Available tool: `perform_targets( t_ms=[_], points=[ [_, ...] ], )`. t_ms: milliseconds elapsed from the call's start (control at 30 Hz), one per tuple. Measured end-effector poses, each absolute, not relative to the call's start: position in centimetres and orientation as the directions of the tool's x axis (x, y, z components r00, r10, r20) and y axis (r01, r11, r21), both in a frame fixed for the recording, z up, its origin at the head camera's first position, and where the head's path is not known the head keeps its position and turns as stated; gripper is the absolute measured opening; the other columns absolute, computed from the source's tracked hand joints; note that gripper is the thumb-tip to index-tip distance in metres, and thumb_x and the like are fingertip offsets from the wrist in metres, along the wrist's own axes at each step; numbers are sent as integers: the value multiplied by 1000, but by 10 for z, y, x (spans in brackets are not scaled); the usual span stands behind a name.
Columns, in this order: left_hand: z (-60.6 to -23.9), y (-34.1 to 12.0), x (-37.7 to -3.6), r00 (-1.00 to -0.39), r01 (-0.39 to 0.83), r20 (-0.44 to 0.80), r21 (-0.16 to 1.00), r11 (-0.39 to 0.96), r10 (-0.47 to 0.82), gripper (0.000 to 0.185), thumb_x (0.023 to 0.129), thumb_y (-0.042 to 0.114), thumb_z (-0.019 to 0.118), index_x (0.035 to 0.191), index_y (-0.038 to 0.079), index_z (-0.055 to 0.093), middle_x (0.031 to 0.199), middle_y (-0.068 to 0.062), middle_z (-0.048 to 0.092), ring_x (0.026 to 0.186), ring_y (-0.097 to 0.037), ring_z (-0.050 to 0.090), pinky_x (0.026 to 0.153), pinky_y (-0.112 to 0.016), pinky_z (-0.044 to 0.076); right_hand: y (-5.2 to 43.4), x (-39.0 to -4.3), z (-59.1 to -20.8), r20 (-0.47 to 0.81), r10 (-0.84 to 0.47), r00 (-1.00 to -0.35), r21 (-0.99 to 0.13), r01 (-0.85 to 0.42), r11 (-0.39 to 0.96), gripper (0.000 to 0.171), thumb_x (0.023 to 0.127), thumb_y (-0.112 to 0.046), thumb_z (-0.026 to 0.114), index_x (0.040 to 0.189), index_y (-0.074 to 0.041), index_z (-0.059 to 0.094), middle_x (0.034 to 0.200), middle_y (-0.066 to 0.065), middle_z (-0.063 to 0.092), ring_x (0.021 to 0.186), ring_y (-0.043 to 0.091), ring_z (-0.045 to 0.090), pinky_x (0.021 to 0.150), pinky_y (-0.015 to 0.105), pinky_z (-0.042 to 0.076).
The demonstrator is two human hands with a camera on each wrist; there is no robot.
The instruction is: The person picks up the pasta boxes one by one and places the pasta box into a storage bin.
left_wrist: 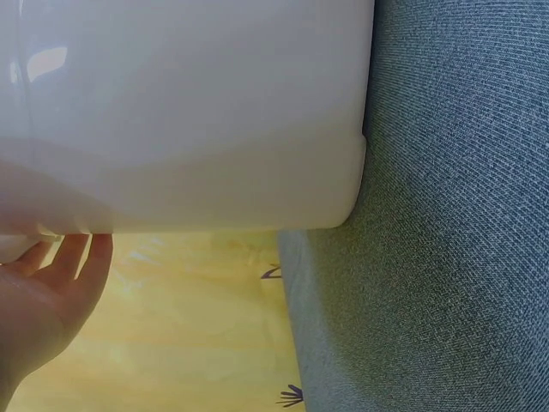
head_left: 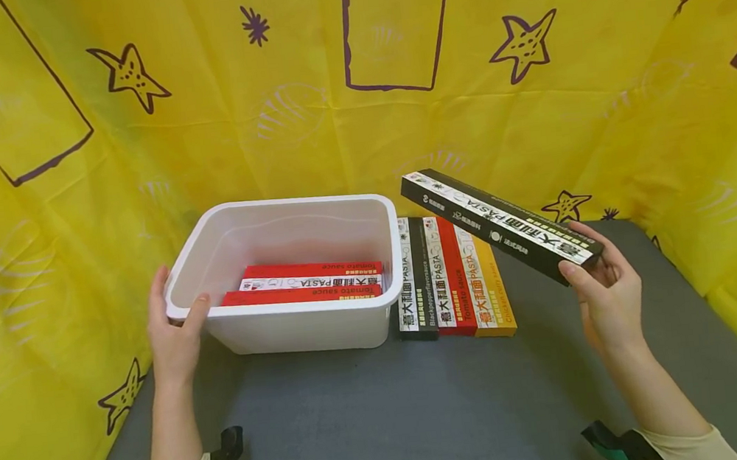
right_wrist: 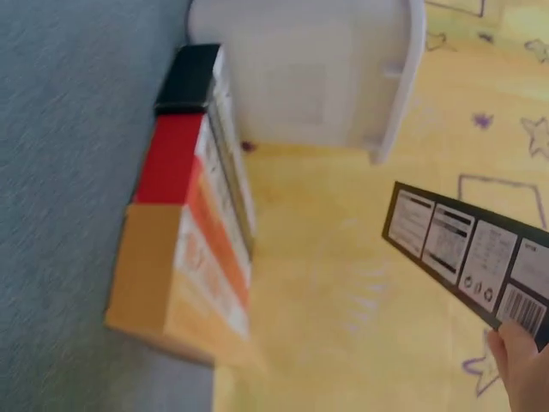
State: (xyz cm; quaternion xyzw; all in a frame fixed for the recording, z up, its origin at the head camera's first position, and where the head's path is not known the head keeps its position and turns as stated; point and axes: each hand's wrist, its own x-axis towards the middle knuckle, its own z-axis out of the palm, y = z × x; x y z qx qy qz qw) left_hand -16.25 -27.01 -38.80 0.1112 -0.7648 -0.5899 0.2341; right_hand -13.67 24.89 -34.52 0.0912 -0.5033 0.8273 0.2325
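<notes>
With thumb over the rim and fingers against the outer wall, my left hand (head_left: 176, 345) grips the left end of a white plastic bin (head_left: 298, 329). Red tomato-sauce pasta boxes (head_left: 301, 293) lie inside it, partly hidden by the front wall. My right hand (head_left: 612, 303) pinches one end of a black pasta box (head_left: 497, 221), raised to the right of the bin and tilted with its far end up and to the left. The right wrist view shows a printed label side with a barcode on this black box (right_wrist: 450, 240).
Against the bin's right side stand a black pasta box (head_left: 423, 284), a red one (head_left: 456, 281) and an orange one (head_left: 491, 292) in a row. All rest on a dark grey cloth-covered table (head_left: 373, 415). Yellow patterned curtains (head_left: 306, 140) enclose the back and sides.
</notes>
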Motion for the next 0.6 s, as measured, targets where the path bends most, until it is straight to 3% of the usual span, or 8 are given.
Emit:
perform_targets(
  t_ms=[267, 300, 367, 600],
  points=[
    [-388, -270, -161, -864, 104, 228, 954, 283, -450, 70, 90, 24, 62, 152, 35, 30, 150, 2, 38, 123, -19, 41, 105, -38, 38, 231, -141, -339, 461, 182, -869, -774, -494, -396, 51, 82, 19, 51, 132, 10, 52, 78, 3, 51, 61, 9, 31, 49, 19, 23],
    [-388, -270, -161, -864, 101, 227, 953, 285, -450, 70, 90, 25, 62, 152, 35, 30, 150, 2, 37, 123, -19, 41, 105, -38, 38, 229, -142, -339, 468, 169, -867, -772, -494, -400, 51, 82, 20, 51, 132, 11, 51, 83, 5, 54, 64, 10, 36, 50, 18, 28],
    [-388, -270, -161, -864, 100, 228, 952, 290, -449, 70, 90, 25, 62, 152, 35, 30, 150, 3, 37, 123, -19, 41, 105, -39, 39, 223, -145, -338, 480, 157, -863, -780, -502, -374, 52, 81, 19, 52, 132, 10, 53, 75, 2, 51, 61, 8, 37, 50, 16, 30],
    [-387, -269, -161, -864, 109, 235, 951, 290, -445, 70, 90, 26, 62, 152, 35, 29, 150, 3, 37, 124, -19, 41, 107, -42, 37, 204, -157, -333, 529, 51, -847, -790, -513, -337, 52, 80, 20, 56, 131, 12, 50, 104, 12, 56, 80, 16, 49, 68, 19, 46]
  ],
)
